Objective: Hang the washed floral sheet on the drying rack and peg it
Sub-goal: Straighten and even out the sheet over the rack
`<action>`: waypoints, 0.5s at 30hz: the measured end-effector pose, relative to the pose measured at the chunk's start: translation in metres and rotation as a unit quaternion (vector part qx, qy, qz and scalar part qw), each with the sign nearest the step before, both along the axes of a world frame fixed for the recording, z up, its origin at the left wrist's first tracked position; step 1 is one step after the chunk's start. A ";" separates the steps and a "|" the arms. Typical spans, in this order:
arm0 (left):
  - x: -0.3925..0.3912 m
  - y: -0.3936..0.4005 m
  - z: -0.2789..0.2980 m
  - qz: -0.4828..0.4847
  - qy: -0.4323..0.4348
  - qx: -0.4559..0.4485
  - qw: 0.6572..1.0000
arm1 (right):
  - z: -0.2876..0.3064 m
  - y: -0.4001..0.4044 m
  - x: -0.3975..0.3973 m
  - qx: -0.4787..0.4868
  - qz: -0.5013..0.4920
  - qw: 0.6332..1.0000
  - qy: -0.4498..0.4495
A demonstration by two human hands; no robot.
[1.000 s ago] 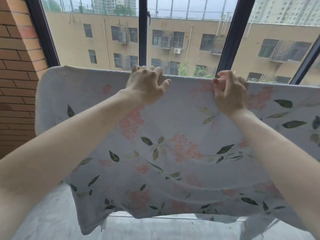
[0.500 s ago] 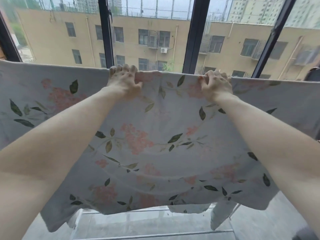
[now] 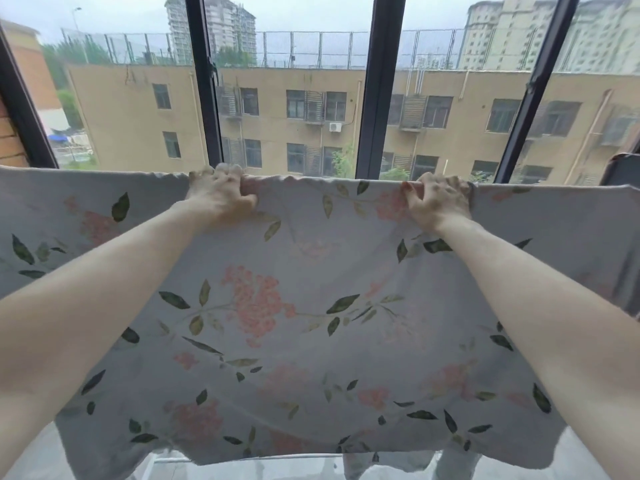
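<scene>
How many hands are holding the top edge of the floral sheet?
2. The left hand grips the top edge of the floral sheet left of centre; the right hand grips it right of centre.

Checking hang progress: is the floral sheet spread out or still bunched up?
Spread. The floral sheet hangs wide and mostly flat, its top edge stretched level between the left hand and right hand, which grip it.

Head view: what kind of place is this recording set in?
Probably an enclosed home balcony on an upper floor. Dark-framed windows look out on an apartment block; a brick wall stands at left; both hands hold a floral sheet up to hang.
</scene>
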State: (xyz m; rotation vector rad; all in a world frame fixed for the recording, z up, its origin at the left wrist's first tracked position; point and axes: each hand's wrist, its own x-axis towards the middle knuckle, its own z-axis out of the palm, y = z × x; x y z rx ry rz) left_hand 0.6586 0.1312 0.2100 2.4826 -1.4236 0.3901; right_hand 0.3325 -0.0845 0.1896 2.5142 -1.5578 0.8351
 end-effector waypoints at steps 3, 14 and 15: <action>-0.049 -0.028 0.010 -0.095 -0.027 -0.003 0.995 | 0.000 0.003 0.008 -0.019 0.008 1.000 0.014; -0.183 -0.149 0.004 -0.265 -0.062 -0.042 0.961 | 0.004 -0.028 -0.048 -0.041 0.072 0.996 -0.044; -0.180 -0.154 -0.002 -0.263 -0.081 -0.066 0.959 | 0.003 -0.036 -0.056 -0.048 0.065 0.996 -0.043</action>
